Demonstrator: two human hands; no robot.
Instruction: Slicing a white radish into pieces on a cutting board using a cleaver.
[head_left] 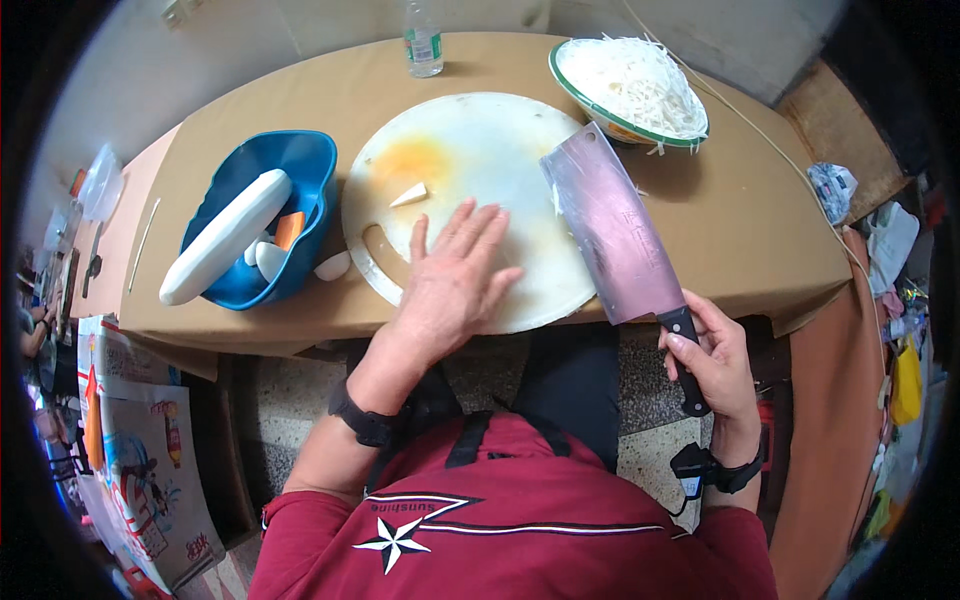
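Note:
My right hand (pixel 715 360) grips the black handle of a cleaver (pixel 625 230), whose broad blade points away from me over the right edge of the round white cutting board (pixel 530 130). Fingers spread, my left hand (pixel 450 275) is over the near part of the board and holds nothing; whether the palm touches the surface I cannot tell. Just beyond its fingertips lies a small white wedge of radish (pixel 408 195). An orange stain marks the board's far left. A heaped bowl of white shreds (pixel 635 90) stands beyond the cleaver.
At the left, a blue basin (pixel 318 165) holds a long peeled white radish (pixel 225 240), an orange piece (pixel 289 230) and white chunks. Beside it lies another white piece (pixel 333 266). A clear bottle (pixel 424 45) stands at the table's back edge. A cord (pixel 740 115) crosses the table's right side.

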